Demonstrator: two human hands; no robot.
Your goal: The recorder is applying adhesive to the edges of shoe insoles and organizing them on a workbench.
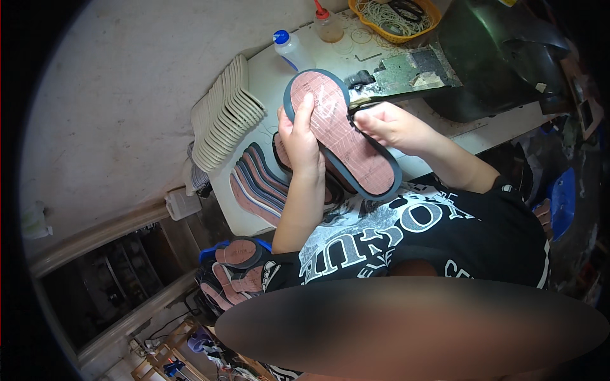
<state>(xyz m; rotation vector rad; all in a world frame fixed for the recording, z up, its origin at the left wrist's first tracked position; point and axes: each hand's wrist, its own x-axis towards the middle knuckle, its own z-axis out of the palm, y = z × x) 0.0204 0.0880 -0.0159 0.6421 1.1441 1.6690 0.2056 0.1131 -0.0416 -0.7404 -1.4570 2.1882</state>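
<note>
A shoe sole (352, 136) with a pink patterned face and a dark grey rim is raised over the table, tilted toward me. My left hand (300, 141) grips its left edge, with the thumb lying on the pink face. On the opposite edge, my right hand (389, 127) has its fingers pinched at a small black strip (353, 117) beside the rim. The strip's far end is hidden by the fingers. Beneath the held sole, another dark-rimmed sole (279, 151) lies partly covered. A fanned row of pink and grey soles (257, 181) rests on the table to the left.
A stack of cream sole-shaped pieces (225, 114) leans at the table's left edge. Behind stand a blue-capped bottle (287, 47), a red-tipped bottle (328, 26) and a yellow basket of cord (397, 32). A green metal plate (413, 73) lies right. More soles (238, 270) fill a blue container.
</note>
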